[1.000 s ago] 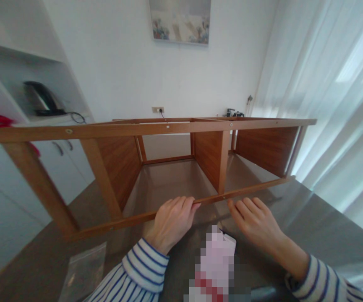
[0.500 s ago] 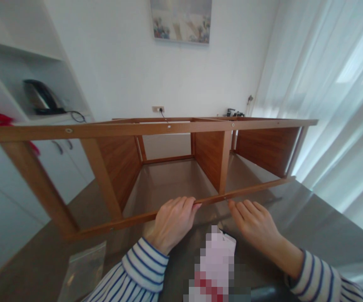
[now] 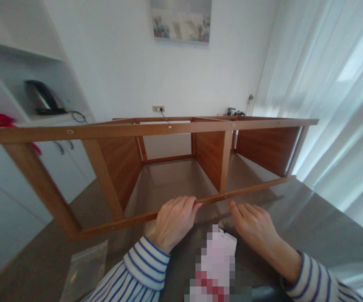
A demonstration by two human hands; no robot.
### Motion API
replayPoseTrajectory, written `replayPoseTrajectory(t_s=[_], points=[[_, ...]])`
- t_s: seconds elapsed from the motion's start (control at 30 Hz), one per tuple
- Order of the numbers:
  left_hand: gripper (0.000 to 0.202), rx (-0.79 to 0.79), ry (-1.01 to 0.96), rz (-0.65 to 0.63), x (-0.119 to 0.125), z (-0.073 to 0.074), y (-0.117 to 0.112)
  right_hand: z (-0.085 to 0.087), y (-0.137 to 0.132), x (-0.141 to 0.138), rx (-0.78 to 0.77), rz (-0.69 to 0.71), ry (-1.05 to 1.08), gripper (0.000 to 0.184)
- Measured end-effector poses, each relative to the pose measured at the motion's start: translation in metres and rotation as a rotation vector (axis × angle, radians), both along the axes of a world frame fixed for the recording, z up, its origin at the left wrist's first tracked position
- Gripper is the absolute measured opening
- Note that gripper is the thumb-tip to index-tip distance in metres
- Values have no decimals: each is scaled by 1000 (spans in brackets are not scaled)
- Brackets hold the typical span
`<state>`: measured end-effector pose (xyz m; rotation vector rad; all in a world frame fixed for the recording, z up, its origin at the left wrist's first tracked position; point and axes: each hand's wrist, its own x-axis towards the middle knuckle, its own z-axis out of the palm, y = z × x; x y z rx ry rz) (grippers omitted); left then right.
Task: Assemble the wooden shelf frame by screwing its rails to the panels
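A wooden shelf unit [image 3: 200, 128] lies on its side on the grey table, with brown panels between its rails. My left hand [image 3: 176, 220] is wrapped over the near bottom rail [image 3: 257, 186], left of the middle crosspiece [image 3: 224, 163]. My right hand [image 3: 255, 222] is closed in a pinch just in front of that rail, by a screw [image 3: 225, 197] under the crosspiece. Whatever its fingers may hold is hidden. Along the upper rail several screw heads show, one of them a round screw head [image 3: 70, 131] at the left.
A clear zip bag [image 3: 85, 272] lies on the table at front left. Between my forearms is a phone [image 3: 230, 239], mostly blurred out. An electric kettle [image 3: 44, 97] stands in the left shelf niche. White curtains [image 3: 335, 105] hang at right.
My right hand has shifted very slightly right, and its fingertips are a little farther from the screw. My left hand keeps its hold on the rail.
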<state>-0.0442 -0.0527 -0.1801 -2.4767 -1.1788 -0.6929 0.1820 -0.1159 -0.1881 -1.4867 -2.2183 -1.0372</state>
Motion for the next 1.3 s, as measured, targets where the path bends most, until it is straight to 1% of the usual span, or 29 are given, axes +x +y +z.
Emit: replayPoseTrajectory(t_s=[0.33, 0.6, 0.67, 0.77, 0.97, 1.2, 1.3], points=[[27, -35, -1, 13, 1, 1, 0, -2, 4, 5, -32, -3, 44, 30], [28, -46, -12, 10, 2, 2, -1, -1, -1, 6, -43, 19, 6, 26], [28, -46, -12, 9, 2, 3, -1, -2, -2, 8, -49, 12, 8, 20], [28, -48, -16, 9, 1, 3, 0, -2, -1, 13, -53, -17, 24, 12], [30, -113, -6, 20, 1, 1, 0, -7, -2, 26, -161, -75, 62, 10], [32, -157, -2, 31, 1, -4, 3, -20, -7, 51, -219, -141, 84, 16], [32, -167, -7, 35, 1, -6, 4, -24, -9, 60, -215, -161, 102, 19]])
